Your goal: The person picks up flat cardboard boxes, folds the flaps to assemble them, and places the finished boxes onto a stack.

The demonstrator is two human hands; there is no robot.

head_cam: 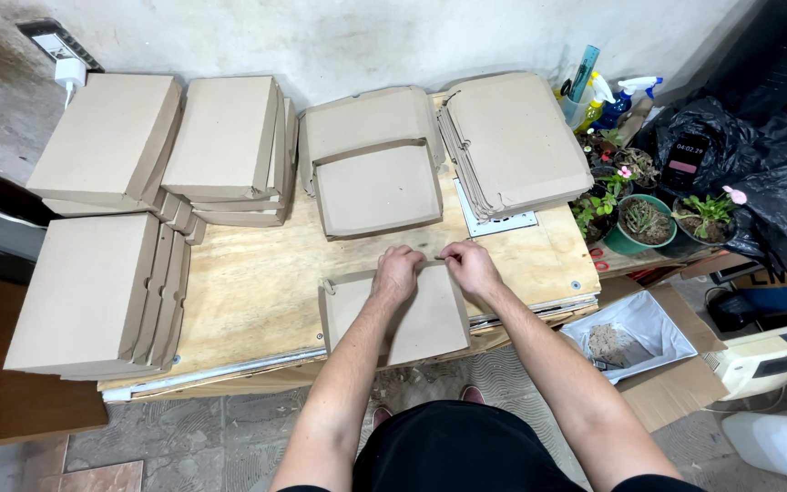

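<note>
Flat brown cardboard box blank (412, 319) sits at the near edge of the desk (257, 282), its near side overhanging toward 6 o'clock. Left hand (397, 271) presses down on its far edge, fingers curled. Right hand (470, 265) is pinched narrow on a small flap or tab at that same edge; can't tell exactly what's between the fingertips.

Risks:
- Overhang plus downward push at the far edge only: blank could slide off toward the floor.
- Pinch on thin tab: tears or creases off-line.
- Loose stack of blanks (514, 141) at 1 o'clock looks fanned; an elbow bump could spill it onto the potted plants (646, 219) at 2 o'clock.
</note>
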